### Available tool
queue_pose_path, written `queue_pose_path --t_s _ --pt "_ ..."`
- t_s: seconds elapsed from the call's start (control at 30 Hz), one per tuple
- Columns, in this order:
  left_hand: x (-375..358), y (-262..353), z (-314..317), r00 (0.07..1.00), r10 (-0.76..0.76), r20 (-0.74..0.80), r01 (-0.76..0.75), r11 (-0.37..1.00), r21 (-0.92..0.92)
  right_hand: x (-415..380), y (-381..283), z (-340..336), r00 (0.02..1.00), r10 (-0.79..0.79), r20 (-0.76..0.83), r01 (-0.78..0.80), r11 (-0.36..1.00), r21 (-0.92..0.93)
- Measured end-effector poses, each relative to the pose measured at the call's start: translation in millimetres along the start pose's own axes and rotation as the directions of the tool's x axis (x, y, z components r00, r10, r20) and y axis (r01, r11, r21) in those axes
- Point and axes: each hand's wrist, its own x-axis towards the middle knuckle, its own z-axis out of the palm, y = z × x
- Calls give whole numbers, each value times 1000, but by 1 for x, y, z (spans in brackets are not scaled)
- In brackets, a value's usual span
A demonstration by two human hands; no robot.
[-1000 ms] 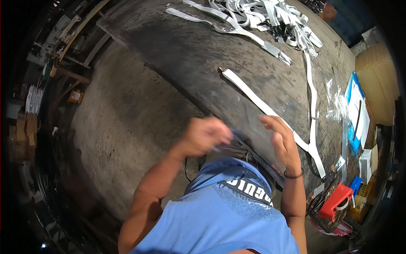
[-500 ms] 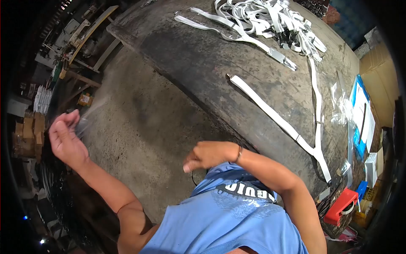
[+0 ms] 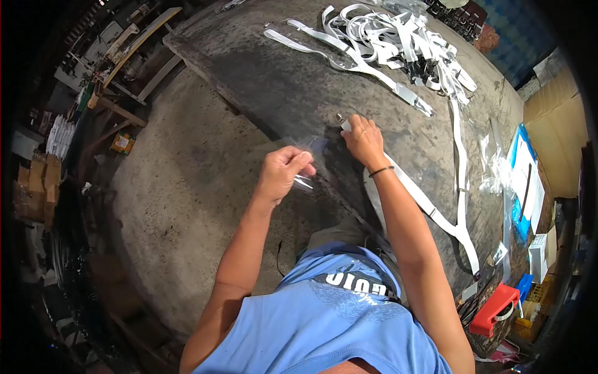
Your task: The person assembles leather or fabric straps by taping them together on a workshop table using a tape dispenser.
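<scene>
My left hand [image 3: 283,174] is closed in a pinch on a clear plastic bag [image 3: 304,181], over the floor by the table's edge. On the table, my right hand [image 3: 363,142] has its fingers closed round the end of a white strap [image 3: 414,190], just below a metal clip [image 3: 339,117]. That strap joins a second white strap [image 3: 462,156] in a Y shape at the lower right. Another white forked strap [image 3: 364,67] lies further back, below a tangled pile of white straps [image 3: 398,37].
Clear plastic wrappers [image 3: 494,163], a blue packet with white paper [image 3: 526,181], a white box [image 3: 537,258] and a red tape dispenser [image 3: 495,310] lie along the right side of the table [image 3: 280,81]. Shelving and boxes stand at the left.
My left hand has moved right with the plastic bag, from the far left to the table's edge. My right hand has moved up from near my body and taken hold of the strap's end.
</scene>
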Motion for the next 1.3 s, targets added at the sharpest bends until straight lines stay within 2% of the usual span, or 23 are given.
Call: queue_pose_path --t_s 0.07,0.1,0.13,0.17,0.27,0.33,0.47,0.53,0.67,0.73,0.77,0.83,0.87,0.97,1.03,1.07,1.13,1.17,1.23,1.27,1.3 --pt "7 6 17 999 -22 30 23 998 -52 -6 8 -8 996 92 19 -93 942 322" --pt "8 12 26 996 -72 53 75 995 -63 -9 4 -28 996 92 18 -93 946 311" --pt "9 16 32 989 -123 79 129 989 -71 -12 -6 -62 961 208 180 -271 827 492" --pt "12 18 36 989 -120 88 127 989 -79 -15 -12 -87 893 279 352 -446 649 616" --pt "16 21 48 981 -107 160 110 994 -9 -27 -5 -119 909 256 330 -415 631 655" --pt "16 26 56 968 -166 189 154 985 78 -33 -1 -131 919 242 311 -394 595 701" --pt "14 33 64 955 -200 221 164 972 170 -39 3 -145 931 181 318 -358 631 688" --pt "13 34 67 950 -200 241 153 968 198 -40 11 -134 960 -33 279 -209 579 788" --pt "12 36 73 949 -162 271 103 971 218 -48 8 -138 986 17 167 -151 535 831" --pt "14 35 74 939 -182 293 109 962 249 -49 4 -147 941 245 232 -326 482 813" --pt "14 37 75 937 -182 299 107 962 252 -49 5 -151 941 251 229 -326 480 814" --pt "14 42 78 925 -242 294 161 949 272 -48 10 -157 879 348 326 -465 470 751" --pt "15 42 78 924 -238 299 156 949 273 -49 14 -158 880 352 321 -462 471 752" --pt "16 42 80 920 -242 308 150 944 294 -55 26 -150 884 266 385 -467 459 756" --pt "17 43 83 911 -256 323 156 940 302 -57 31 -144 936 77 344 -332 523 785" --pt "17 43 84 911 -255 324 156 940 303 -59 32 -142 936 77 344 -332 523 785" --pt "18 42 86 899 -215 382 110 954 280 -62 22 -146 985 -37 166 -104 645 757" --pt "18 42 88 897 -218 385 111 953 282 -62 18 -150 985 -33 166 -106 645 757" --pt "17 46 90 890 -237 389 104 937 334 -62 12 -158 968 -38 249 -103 841 531" --pt "16 49 92 888 -238 393 103 937 335 -64 11 -154 985 -42 166 -60 825 563" --pt "15 52 94 897 -204 392 64 937 344 -65 11 -152 986 -37 164 -62 825 561"
